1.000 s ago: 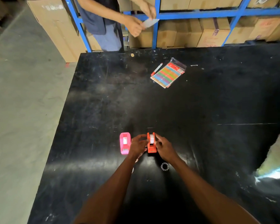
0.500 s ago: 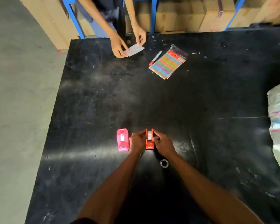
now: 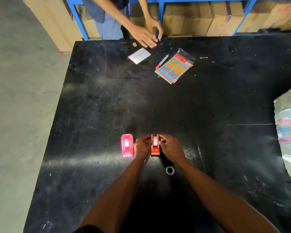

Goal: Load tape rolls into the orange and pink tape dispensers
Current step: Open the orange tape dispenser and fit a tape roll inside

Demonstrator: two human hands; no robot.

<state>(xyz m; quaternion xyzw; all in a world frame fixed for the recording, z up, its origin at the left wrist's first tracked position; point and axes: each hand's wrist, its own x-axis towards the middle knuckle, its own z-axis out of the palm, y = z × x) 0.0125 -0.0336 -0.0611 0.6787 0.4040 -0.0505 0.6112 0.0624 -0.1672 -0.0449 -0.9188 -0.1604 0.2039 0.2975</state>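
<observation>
The orange tape dispenser (image 3: 155,147) stands on the black table (image 3: 107,106) with a white tape roll (image 3: 155,140) seated in its top. My left hand (image 3: 141,146) grips its left side and my right hand (image 3: 170,147) grips its right side, fingers curled at the roll. Just left of my left hand stands the pink tape dispenser (image 3: 127,145), untouched, with a pale roll in it. A small clear ring (image 3: 170,170) lies on the table below my right wrist.
Another person's hands (image 3: 147,35) rest at the table's far edge above a white card (image 3: 139,55). A red-tipped pen (image 3: 162,61) and a packet of coloured strips (image 3: 174,68) lie nearby. A plastic-wrapped bundle (image 3: 289,132) sits at the right edge. Blue shelving with cartons stands behind.
The other person has put the white card down on the table and moved both hands off it. My hands stay on the orange dispenser with almost no movement.
</observation>
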